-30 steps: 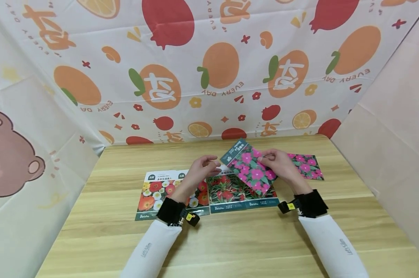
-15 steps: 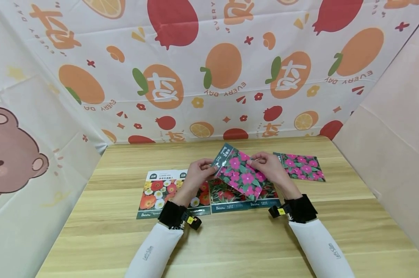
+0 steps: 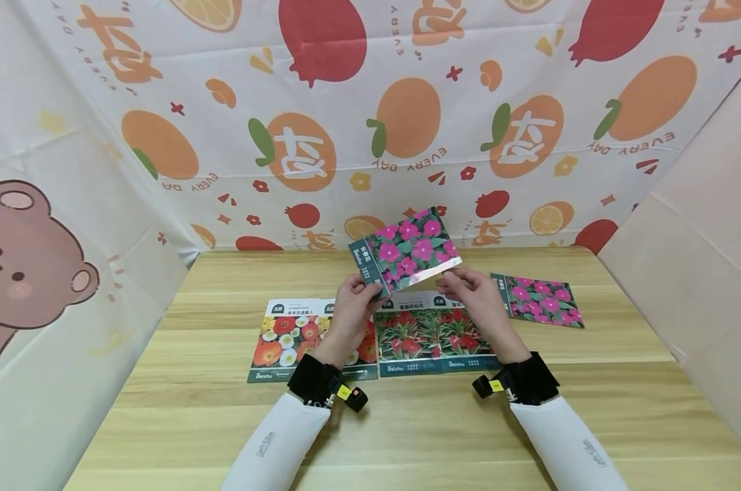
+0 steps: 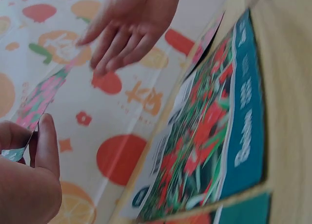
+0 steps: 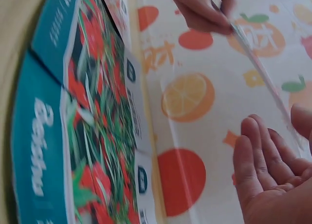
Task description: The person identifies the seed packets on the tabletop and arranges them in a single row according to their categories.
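A seed packet with pink flowers (image 3: 410, 249) is held up above the wooden table (image 3: 407, 429), tilted with its dark label strip to the left. My left hand (image 3: 355, 300) pinches its lower left corner between thumb and fingers. My right hand (image 3: 469, 290) holds the lower right edge, with the fingers nearly straight. The left wrist view shows the packet (image 4: 41, 97) edge-on, running from my left hand (image 4: 29, 185) up to the fingers of my right hand (image 4: 126, 24). In the right wrist view the packet edge (image 5: 258, 68) runs between thumb and fingers of my right hand (image 5: 273, 175).
Flat on the table under my hands lie a packet of orange, white and yellow flowers (image 3: 281, 337) and two red-flower packets (image 3: 426, 334). Another pink-flower packet (image 3: 542, 300) lies to the right. A fruit-print cloth (image 3: 346, 136) closes the back, and plain walls stand on both sides.
The pink packet has risen from just above the red packets and turned its long side level. My left hand has taken hold of its left corner.
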Motion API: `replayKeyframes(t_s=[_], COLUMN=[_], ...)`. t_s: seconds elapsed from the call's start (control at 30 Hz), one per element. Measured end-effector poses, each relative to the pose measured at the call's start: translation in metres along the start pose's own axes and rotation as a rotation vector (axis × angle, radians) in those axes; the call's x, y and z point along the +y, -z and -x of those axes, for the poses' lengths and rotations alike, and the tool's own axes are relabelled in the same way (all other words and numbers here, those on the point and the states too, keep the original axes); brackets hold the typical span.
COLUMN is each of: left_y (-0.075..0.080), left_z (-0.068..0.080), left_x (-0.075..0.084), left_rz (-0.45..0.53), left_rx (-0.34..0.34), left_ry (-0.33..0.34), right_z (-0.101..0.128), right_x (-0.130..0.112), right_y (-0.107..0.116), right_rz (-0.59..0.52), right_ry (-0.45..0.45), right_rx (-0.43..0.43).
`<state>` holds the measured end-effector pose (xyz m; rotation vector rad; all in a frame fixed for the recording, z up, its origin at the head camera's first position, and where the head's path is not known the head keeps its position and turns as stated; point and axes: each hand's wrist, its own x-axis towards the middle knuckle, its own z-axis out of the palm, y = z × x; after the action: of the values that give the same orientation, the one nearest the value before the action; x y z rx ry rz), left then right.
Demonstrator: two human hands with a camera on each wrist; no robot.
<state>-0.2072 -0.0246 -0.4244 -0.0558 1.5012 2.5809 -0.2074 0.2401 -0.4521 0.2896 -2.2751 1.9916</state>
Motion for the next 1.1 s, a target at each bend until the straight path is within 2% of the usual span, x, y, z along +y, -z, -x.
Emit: replayKeyframes(t_s=[0.13, 0.2, 0.37, 0.57, 0.63, 0.67, 0.73, 0.9, 0.97, 1.1], left_y=[-0.008, -0.009, -0.011, -0.009, -0.009, -0.009, -0.007, 0.0, 0.003, 0.006], left_z=[0.002, 0.003, 0.004, 0.005, 0.005, 0.005, 0.005, 0.003, 0.003, 0.002], left_x=[-0.001, -0.001, -0.002, -0.009, -0.01, -0.01, -0.007, 0.003, 0.005, 0.006], left_rz=[0.002, -0.018, -0.161, -0.313, -0.348, -0.365, -0.389, -0.434, -0.43, -0.416], left_rx=[-0.009, -0.012, -0.034, -0.119, -0.146, -0.158, -0.17, -0.167, -0.174, -0.198], left_ry=[0.016, 0.02, 0.037, 0.055, 0.053, 0.049, 0.035, -0.019, -0.033, -0.016], right_z=[0.007, 0.009, 0.002, -0.004, -0.007, -0.005, -0.008, -0.003, 0.0, 0.006], right_x=[-0.029, -0.036, 0.0, 0.015, 0.026, 0.023, 0.03, 0.006, -0.011, -0.034], right_y=[-0.016, -0.019, -0.014, -0.01, -0.006, -0.005, 0.002, 0.009, 0.007, 0.001], right_rz=[0.014, 0.007, -0.085, -0.154, -0.116, -0.124, -0.055, 0.057, 0.085, 0.208], right_ry=[0.032, 0.028, 0.078, 0.061, 0.057, 0.058, 0.044, -0.052, -0.074, -0.101], right_rx=[0.062, 0.089, 0.099, 0.145, 0.18, 0.177, 0.2, 0.169, 0.137, 0.082])
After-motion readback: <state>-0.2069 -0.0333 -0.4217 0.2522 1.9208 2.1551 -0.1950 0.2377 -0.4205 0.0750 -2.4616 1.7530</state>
